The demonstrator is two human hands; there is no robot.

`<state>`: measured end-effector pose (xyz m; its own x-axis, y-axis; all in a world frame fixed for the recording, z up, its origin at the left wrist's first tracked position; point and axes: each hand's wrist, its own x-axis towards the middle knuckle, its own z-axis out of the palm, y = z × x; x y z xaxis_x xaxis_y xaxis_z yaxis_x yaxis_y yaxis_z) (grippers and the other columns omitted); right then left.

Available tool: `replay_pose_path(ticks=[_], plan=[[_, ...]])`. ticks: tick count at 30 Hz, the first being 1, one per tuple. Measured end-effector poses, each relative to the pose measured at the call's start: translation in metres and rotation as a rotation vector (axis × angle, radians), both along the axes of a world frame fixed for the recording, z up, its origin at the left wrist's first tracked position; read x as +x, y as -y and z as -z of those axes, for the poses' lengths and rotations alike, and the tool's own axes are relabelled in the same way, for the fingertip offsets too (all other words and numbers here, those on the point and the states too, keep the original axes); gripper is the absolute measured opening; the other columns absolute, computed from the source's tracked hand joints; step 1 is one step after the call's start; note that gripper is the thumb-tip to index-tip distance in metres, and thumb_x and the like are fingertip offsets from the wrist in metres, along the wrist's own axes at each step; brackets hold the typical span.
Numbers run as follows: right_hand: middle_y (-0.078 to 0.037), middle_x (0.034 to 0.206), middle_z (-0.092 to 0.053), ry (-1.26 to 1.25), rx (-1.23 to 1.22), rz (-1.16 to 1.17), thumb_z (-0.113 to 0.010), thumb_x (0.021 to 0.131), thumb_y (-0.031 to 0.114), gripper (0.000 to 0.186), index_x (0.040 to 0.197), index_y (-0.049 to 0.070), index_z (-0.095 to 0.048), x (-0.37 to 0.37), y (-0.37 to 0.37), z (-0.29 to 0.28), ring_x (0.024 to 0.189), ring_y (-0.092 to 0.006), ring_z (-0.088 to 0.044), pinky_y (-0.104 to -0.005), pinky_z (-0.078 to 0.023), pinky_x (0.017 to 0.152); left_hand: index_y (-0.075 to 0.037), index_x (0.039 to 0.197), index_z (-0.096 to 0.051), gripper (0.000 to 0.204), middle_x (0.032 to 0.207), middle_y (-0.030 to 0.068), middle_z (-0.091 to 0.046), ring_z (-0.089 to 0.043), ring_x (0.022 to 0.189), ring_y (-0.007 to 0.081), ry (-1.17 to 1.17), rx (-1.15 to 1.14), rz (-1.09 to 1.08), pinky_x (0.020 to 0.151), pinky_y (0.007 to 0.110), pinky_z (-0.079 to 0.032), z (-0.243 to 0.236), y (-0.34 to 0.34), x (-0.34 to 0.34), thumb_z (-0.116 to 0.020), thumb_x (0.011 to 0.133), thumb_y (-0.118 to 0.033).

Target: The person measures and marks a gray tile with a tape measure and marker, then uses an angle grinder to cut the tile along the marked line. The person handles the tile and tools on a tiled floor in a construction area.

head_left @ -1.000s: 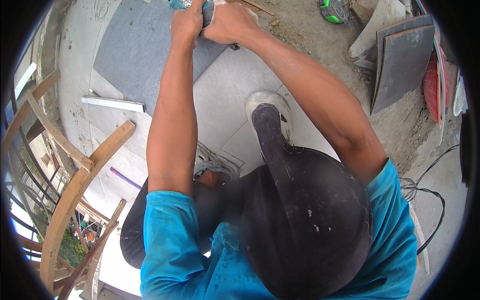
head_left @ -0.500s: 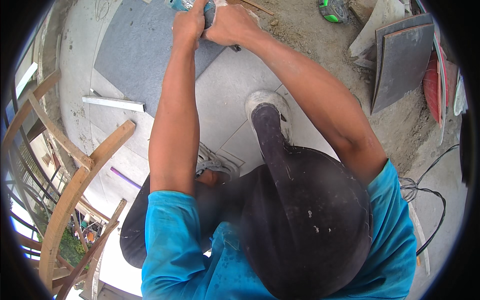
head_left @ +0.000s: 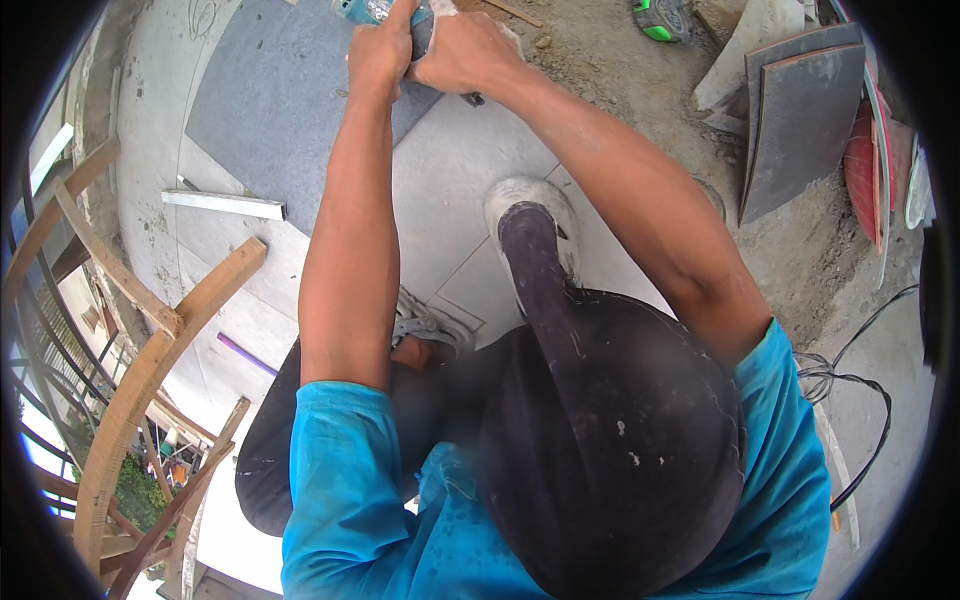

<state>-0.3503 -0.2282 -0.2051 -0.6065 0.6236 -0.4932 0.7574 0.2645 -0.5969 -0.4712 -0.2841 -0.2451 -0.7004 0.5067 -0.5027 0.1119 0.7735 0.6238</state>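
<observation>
At the top edge, both my hands are closed around a teal and dark power tool point(head_left: 362, 10) that looks like an angle grinder; the picture's edge cuts off its far part. My left hand point(head_left: 378, 55) grips its left side, and my right hand point(head_left: 468, 48) wraps the dark body from the right. Beneath the tool lies a large dark grey tile point(head_left: 270, 110), flat on the light grey tiled floor point(head_left: 440, 190). A short dark piece point(head_left: 472, 98) sticks out below my right hand. Whether the tool touches the dark tile is hidden.
A pale metal bar point(head_left: 225, 204) lies left of my left arm, near a purple stick point(head_left: 247, 353). Wooden beams point(head_left: 150, 370) stand at the left. Dark tile pieces point(head_left: 810, 130) lean at the right, above a black cable point(head_left: 870, 380). A green-and-black tape measure point(head_left: 660, 20) sits on dirt.
The whole view has shifted very slightly. Both hands keep their grip on the tool at nearly the same place.
</observation>
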Motion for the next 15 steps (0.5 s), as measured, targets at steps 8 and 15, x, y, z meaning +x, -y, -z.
replay_pose_path(ticks=[8,15], plan=[[-0.021,0.11,-0.071,0.018,0.0,-0.012,-0.07,0.071,0.023,0.073,0.137,0.0,-0.05,0.0019,0.0031,0.0035,0.106,-0.0339,-0.07,-0.0456,-0.055,0.091,0.014,0.103,-0.068,0.087,0.103,0.0375,-0.066,-0.065,0.106,0.0429,-0.033,-0.024,0.041,0.09,0.046,-0.046,0.0011,0.0012,0.0007,-0.052,0.088,-0.07],[-0.022,0.103,-0.072,0.009,0.009,-0.015,-0.073,0.07,0.029,0.074,0.133,-0.003,-0.051,0.0051,0.0036,0.0045,0.099,-0.0354,-0.071,-0.0468,-0.056,0.086,0.014,0.101,-0.069,0.086,0.097,0.0343,-0.068,-0.067,0.096,0.0398,0.006,-0.054,0.052,0.085,0.046,-0.047,0.0005,0.0033,0.0015,-0.053,0.087,-0.07]])
